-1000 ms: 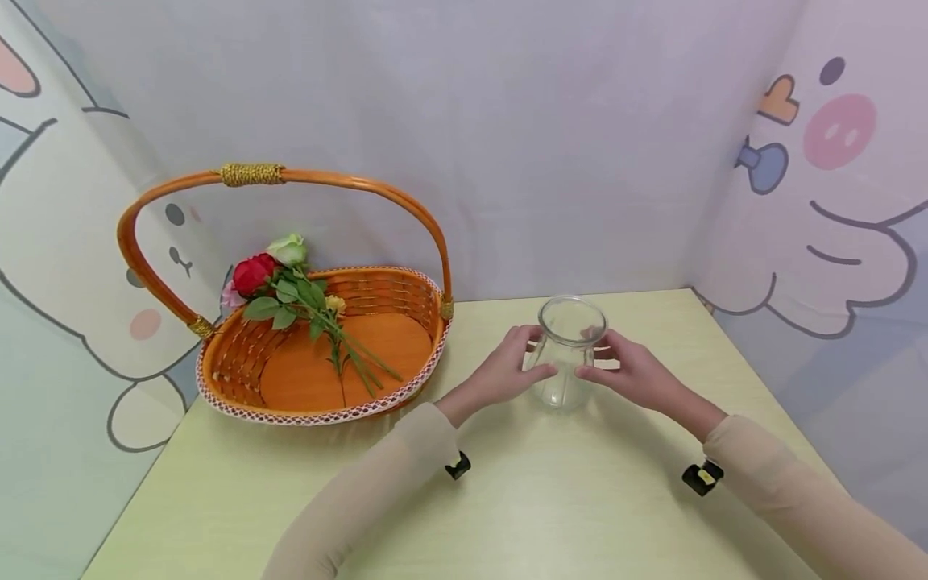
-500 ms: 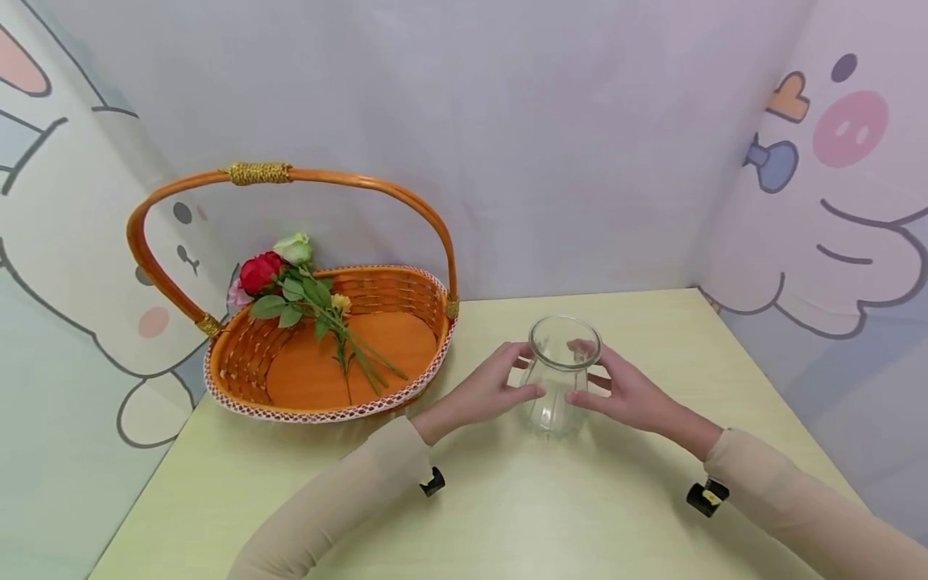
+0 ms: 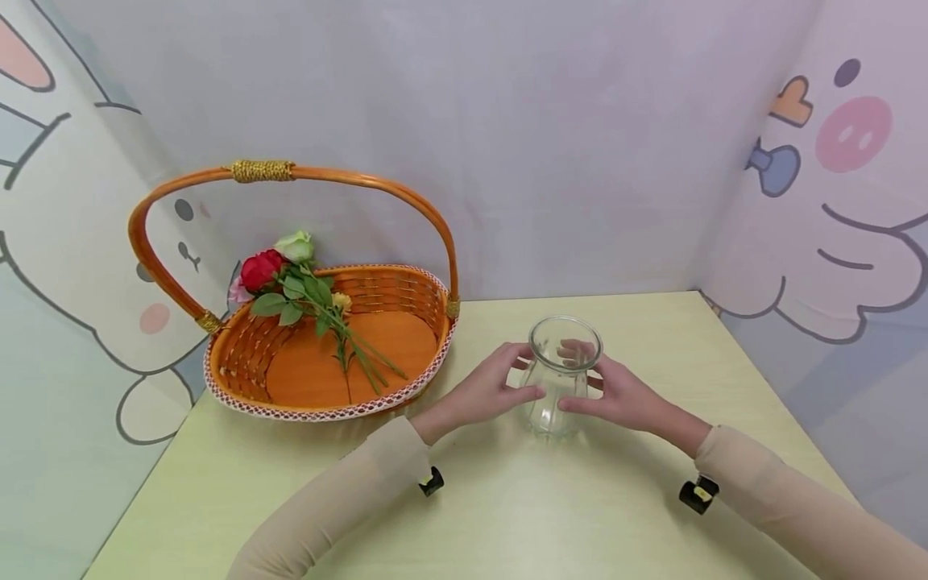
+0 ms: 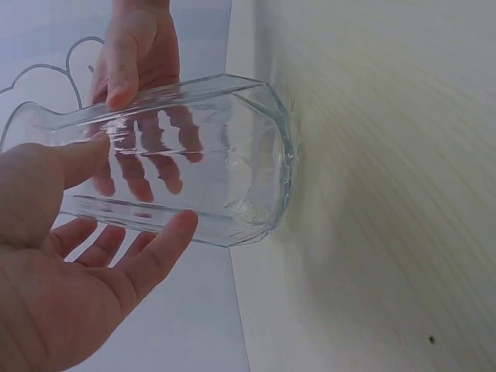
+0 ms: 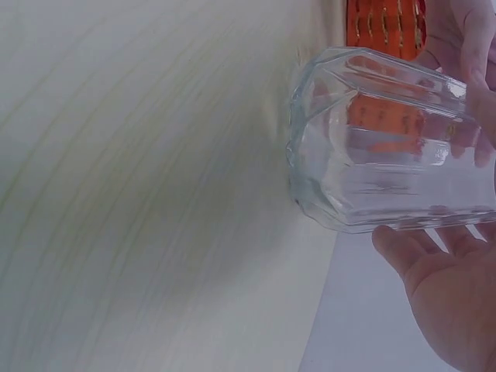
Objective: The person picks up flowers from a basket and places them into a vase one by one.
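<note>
A clear glass vase (image 3: pixel 554 395) with a round rim and a faceted lower body stands upright on the table, right of centre in the head view. My left hand (image 3: pixel 500 383) grips its left side, thumb in front and fingers curved round behind. From the other side my right hand (image 3: pixel 619 395) holds it, thumb across the front. In the left wrist view, the right hand's fingers (image 4: pixel 147 159) show through the vase (image 4: pixel 248 163). The base of the vase (image 5: pixel 314 139) is right at the tabletop in the right wrist view.
An orange woven basket (image 3: pixel 428 379) with a tall arched handle (image 3: pixel 362 181) stands left. Across it lie artificial flowers: a red bloom (image 3: pixel 263 270), a pale green rose (image 3: pixel 295 246), pink and yellow ones. Curtains with cartoon animals (image 3: pixel 580 161) enclose the pale wooden table (image 3: pixel 522 515).
The vase came slightly nearer and left with both hands, then stayed put over the last half second. My right hand has since shifted a little left around it.
</note>
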